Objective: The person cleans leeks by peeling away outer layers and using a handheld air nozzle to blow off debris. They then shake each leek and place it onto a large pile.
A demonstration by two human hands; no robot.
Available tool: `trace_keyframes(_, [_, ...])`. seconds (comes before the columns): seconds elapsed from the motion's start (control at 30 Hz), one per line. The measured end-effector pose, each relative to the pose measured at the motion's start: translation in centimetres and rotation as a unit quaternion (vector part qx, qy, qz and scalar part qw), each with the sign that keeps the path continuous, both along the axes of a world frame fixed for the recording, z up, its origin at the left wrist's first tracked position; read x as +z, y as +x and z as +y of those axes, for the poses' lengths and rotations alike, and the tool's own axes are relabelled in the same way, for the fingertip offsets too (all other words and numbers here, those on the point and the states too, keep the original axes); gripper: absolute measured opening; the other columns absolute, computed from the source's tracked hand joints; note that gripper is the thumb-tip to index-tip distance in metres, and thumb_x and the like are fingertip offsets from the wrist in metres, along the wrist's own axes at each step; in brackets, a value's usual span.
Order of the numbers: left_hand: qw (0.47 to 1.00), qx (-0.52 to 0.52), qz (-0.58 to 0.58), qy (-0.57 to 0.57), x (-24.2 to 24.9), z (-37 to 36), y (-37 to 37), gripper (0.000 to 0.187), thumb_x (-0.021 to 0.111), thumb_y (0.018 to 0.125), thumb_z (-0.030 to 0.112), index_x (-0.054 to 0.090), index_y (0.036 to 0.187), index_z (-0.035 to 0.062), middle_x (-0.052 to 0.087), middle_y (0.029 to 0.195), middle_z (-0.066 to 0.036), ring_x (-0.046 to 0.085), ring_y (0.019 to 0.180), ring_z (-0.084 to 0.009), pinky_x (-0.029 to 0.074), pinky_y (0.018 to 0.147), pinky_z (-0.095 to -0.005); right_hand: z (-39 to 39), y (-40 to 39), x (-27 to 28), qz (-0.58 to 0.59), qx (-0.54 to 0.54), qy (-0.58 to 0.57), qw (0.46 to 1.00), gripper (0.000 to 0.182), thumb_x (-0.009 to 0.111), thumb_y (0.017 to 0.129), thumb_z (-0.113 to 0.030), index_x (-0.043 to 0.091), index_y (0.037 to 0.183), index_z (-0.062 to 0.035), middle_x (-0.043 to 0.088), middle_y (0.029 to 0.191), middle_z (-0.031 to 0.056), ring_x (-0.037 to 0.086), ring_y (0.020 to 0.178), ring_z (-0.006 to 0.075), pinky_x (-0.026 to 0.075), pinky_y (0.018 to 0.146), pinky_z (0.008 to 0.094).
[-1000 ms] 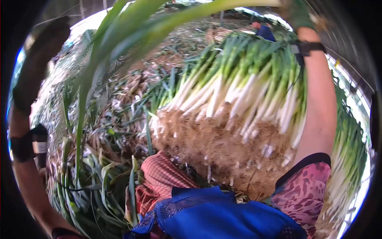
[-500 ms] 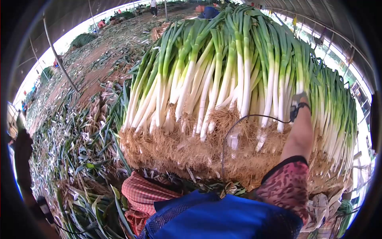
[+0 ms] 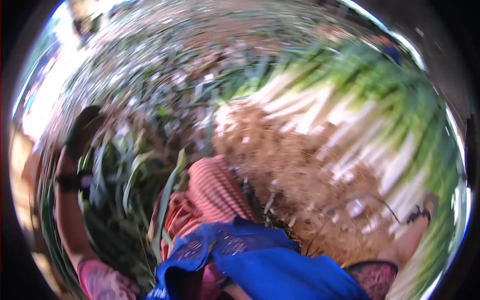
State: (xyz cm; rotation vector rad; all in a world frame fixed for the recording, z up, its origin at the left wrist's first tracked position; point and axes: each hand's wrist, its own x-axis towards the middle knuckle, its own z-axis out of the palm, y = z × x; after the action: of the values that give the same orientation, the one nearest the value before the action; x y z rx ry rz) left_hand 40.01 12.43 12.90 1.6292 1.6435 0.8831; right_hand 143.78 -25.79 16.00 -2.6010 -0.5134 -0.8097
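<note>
A large heap of Welsh onions (image 3: pixel 320 105), with green tops, white stems and shaggy brown roots (image 3: pixel 290 170), fills the right of the view, blurred by motion. My right hand (image 3: pixel 428 202), a dark band and cable at its wrist, is at the white stems on the heap's near right side; its fingers are too smeared to read. On the left, my left hand (image 3: pixel 86 125) looks dark, perhaps gloved, with a black strap at the wrist. It is above loose green leaves (image 3: pixel 120 185), its fingers blurred and partly in shadow.
Stripped leaves and pale scraps (image 3: pixel 165 85) litter the ground at the left and back. My knee in checked red cloth (image 3: pixel 215 187) and a blue apron (image 3: pixel 270 260) take up the lower middle. A person in dark blue (image 3: pixel 390 50) is beyond the heap.
The view has swung left, so the heap now appears farther right and tilted. My left arm shows more fully, above the leaves; my right hand stays at the stems.
</note>
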Motion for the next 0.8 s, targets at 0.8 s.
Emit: trace_keyframes(0.8, [0.918,0.303,0.237,-0.097,-28.1,15.6,-6.6,0.08,0.074,0.079,0.044,0.042,0.14,0.0026,0.06,0.127,-0.028,0.061,0.115,-0.0405,0.049,0.096,-0.0475,38.9,-77.9,-29.1,0.434,0.796,-0.214,0.364,0.045,0.069,0.09,-0.025,0.057,0.126,-0.0016,0.067,0.112,0.0195,0.067,0.101,0.0293,0.053,0.087,0.0364])
